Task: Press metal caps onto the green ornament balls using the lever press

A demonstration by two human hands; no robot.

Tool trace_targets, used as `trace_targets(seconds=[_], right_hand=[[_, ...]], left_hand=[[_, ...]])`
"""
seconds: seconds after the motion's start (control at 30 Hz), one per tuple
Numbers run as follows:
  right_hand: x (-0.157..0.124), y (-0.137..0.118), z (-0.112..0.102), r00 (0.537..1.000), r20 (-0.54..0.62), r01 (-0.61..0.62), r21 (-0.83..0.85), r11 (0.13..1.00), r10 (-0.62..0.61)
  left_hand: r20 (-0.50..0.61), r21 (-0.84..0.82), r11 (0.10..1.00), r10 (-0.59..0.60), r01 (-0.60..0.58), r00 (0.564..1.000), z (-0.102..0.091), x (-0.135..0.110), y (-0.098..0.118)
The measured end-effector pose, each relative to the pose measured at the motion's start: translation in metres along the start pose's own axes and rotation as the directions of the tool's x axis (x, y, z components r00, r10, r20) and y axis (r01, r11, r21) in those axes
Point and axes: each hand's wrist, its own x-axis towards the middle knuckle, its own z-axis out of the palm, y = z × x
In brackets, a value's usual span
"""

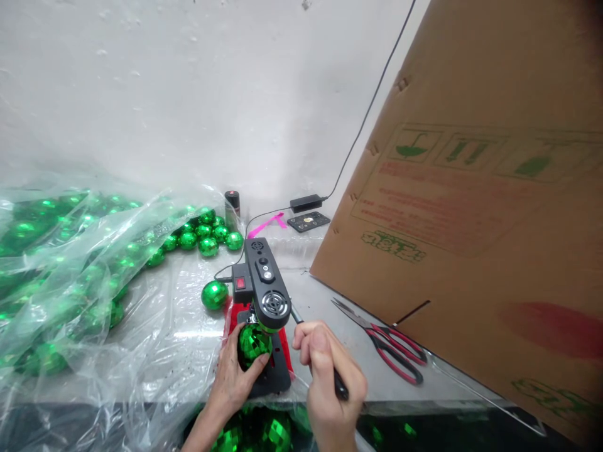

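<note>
Black press (266, 276) stands on bench (316, 307), long axis running front to back, near end angled slightly right. Left hand (234, 371) clasps green ball (254, 343) beneath; right hand (335, 371) wrapped around lever (341, 385).

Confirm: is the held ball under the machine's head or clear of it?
Under it: the left hand holds the ball below the near end of the head, which overlaps its top.

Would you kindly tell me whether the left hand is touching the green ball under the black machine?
Touching: the head view shows the left hand gripping the green ball, thumb across its near side and fingers along its left.
</note>
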Motion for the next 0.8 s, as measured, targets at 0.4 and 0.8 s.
trace_targets(seconds=[0.4, 0.8], right_hand=[[-0.001, 0.001, -0.003, 0.999, 0.016, -0.030, -0.007, 1.000, 0.030], [-0.014, 0.013, -0.001, 0.999, -0.049, 0.000, -0.002, 1.000, 0.000]], left_hand=[[-0.046, 0.074, 0.989, 0.132, -0.129, 0.990, 0.015, -0.006, 0.000], [0.004, -0.032, 0.991, 0.134, -0.133, 0.991, 0.030, 0.004, -0.016]])
